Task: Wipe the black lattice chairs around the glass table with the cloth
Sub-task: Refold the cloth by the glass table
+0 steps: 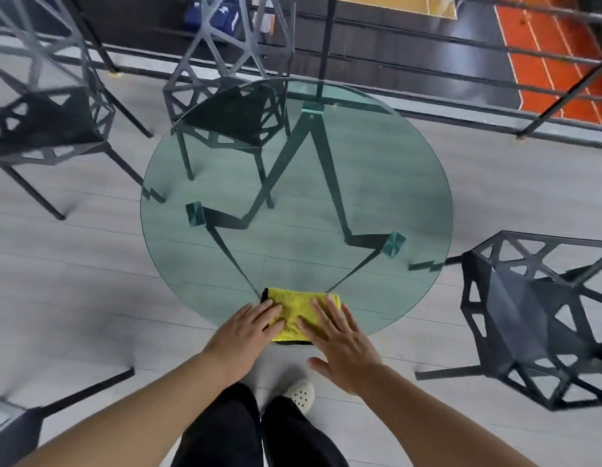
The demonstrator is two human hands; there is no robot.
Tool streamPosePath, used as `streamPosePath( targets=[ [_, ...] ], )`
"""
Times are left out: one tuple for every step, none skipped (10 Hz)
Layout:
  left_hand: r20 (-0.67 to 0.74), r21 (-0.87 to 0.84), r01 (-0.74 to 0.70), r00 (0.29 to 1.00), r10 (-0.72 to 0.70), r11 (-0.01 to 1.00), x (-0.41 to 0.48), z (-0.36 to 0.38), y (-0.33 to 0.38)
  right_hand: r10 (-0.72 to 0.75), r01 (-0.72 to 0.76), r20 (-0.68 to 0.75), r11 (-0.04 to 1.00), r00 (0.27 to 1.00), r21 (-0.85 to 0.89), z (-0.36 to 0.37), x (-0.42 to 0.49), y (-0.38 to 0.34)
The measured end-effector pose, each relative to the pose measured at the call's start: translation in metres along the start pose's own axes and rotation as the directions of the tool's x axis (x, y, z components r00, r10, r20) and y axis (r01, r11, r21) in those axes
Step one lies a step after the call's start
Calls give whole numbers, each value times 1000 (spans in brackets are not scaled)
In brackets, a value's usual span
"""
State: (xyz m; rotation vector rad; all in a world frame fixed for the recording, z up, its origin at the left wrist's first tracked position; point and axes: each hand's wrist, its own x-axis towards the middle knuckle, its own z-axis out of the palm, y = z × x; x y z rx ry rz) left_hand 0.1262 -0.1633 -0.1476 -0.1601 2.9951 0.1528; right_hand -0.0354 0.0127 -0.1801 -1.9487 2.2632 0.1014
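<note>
Cloth (pixel 294 299): yellow, folded, dark edging at its left and near sides. It lies on the near edge of the table (pixel 387 170), a round glass top on dark zigzag legs, and its near edge hangs slightly past the rim.

Left hand (pixel 247 328): we note it laid flat on the cloth's left part, fingers straight and close together, gripping nothing.

Right hand (pixel 341 338): also flat, with its fingers spread over the cloth's right part and the thumb stuck out to the side beyond the table rim. It grips nothing either.

Chairs, all black lattice:
- right chair (pixel 535 318) stands just beside the table, seat turned towards us
- far chair (pixel 225 106) has its seat tucked partly under the glass
- left chair (pixel 47 126) stands apart from the table
- near-left chair (pixel 10 429) shows only a corner and one leg at the frame edge

We see neither hand touching any chair.

A dark railing (pixel 461 45) runs behind the table. The floor is pale planks. Below the hands are dark trousers and one white perforated shoe (pixel 301 394).
</note>
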Motion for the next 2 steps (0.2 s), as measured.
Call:
streamPosePath(
  targets=[
    [20, -19, 32, 999, -31, 999, -7, -1, 2, -36, 35, -49, 999, 998, -22, -8, 4, 1],
    [-1, -69, 108, 994, -108, 992, -13, -10, -2, 17, -2, -125, 993, 992, 120, -32, 9, 4]
  ],
)
